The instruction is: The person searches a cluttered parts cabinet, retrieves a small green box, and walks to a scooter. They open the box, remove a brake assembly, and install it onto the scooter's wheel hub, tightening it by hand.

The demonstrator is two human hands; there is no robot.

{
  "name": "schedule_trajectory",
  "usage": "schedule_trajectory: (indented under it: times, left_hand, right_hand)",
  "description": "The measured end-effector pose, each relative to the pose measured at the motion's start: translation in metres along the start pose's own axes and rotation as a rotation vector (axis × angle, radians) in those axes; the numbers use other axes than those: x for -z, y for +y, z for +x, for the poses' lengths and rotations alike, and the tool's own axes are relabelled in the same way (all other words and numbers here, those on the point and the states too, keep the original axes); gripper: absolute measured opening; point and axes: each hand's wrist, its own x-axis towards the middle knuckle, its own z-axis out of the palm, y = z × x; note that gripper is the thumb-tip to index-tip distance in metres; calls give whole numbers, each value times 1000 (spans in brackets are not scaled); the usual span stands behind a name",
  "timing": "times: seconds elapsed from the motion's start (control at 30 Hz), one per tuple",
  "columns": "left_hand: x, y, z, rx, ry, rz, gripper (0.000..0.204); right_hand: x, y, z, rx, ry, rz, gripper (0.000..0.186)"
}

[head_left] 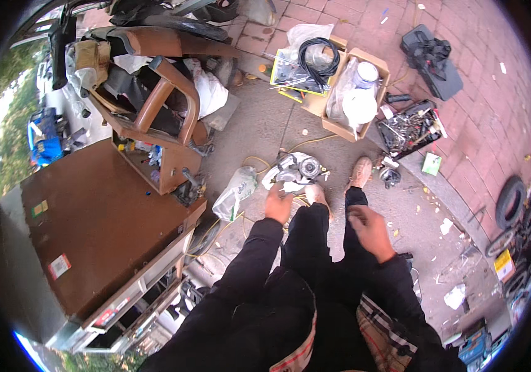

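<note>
My left hand (pixel 279 203) reaches down beside a round metal machine part (pixel 309 167) lying on a white plastic bag (pixel 271 180). Its fingers are bent together at the near edge of the bag; what they grip, if anything, is hidden. Over my right leg hangs my right hand (pixel 371 232), its fingers curled inward and blurred, with no object visible in it. A translucent plastic bag (pixel 235 193) sits on the ground left of the metal part. Yellow cable (pixel 256 162) runs around and behind these things.
Ahead stand a cardboard box (pixel 340 128) with a white tub and a shallow box (pixel 278 71) with coiled black cable (pixel 318 62). A tray of metal tools (pixel 409 127) lies right of them. A brown cabinet (pixel 104 223) blocks the left. Tyres (pixel 511 201) lie far right.
</note>
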Motion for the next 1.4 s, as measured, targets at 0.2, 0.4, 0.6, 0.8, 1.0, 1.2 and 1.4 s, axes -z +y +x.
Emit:
schedule_trajectory:
  times: [0.2, 0.4, 0.6, 0.8, 1.0, 1.2, 1.4]
  left_hand:
    - [-76, 83, 29, -78, -20, -121, 57]
    - [-105, 109, 51, -81, -31, -205, 60]
    - [-118, 103, 96, 110, -40, -336, 49]
    - [-118, 121, 136, 247, -41, -552, 50]
    - [-124, 144, 189, 360, -109, -553, 44]
    - [-138, 163, 239, 331, -219, -613, 48]
    - [-176, 162, 278, 173, -245, -471, 56]
  right_hand:
    - [92, 65, 12, -138, 161, 114, 28]
    - [115, 91, 30, -266, 178, 164, 27]
    - [120, 78, 73, -221, 147, 138, 29]
    - [133, 69, 144, -237, 125, 81, 32]
    - [133, 65, 220, -168, 159, 44, 38]
    - [106, 62, 295, -150, 261, -52, 52]
    - [82, 73, 349, -144, 324, -240, 41]
